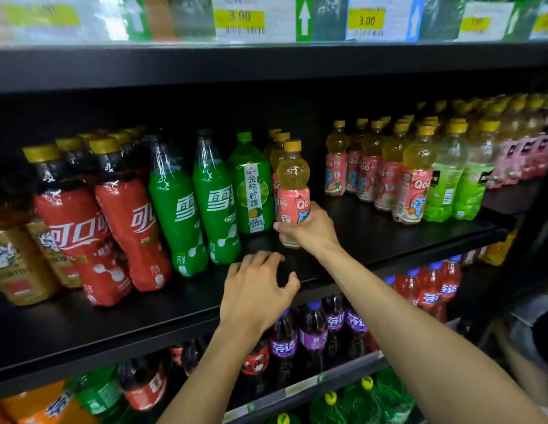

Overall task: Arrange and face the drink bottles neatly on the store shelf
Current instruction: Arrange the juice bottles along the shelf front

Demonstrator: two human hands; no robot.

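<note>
While your right grip [309, 228] is curled round the lower body of the pink-labelled juice bottle [292, 182], you are in the facing step. The bottle stands upright at the head of a short file, with two more yellow-capped bottles [277, 142] directly behind the grip. Its base sits at or just above the shelf [358, 237]; I cannot tell which. The green citrus bottle [253, 191] is just beside the grip on its left, nearly touching the held bottle. To the grip's right lies a stretch of bare shelf, and beyond it the main block of matching juice bottles [413, 182].

Your left grip [257, 289] holds nothing. Its fingers are loosely bent, below and nearer you than the right grip, over the shelf's front lip.

The label looks turned a little to the right, partly under your fingers. The next move likely calls for a small twist to bring it square to the front. Then set the base down in line with the bottles behind, without nudging the green neighbour.
</note>
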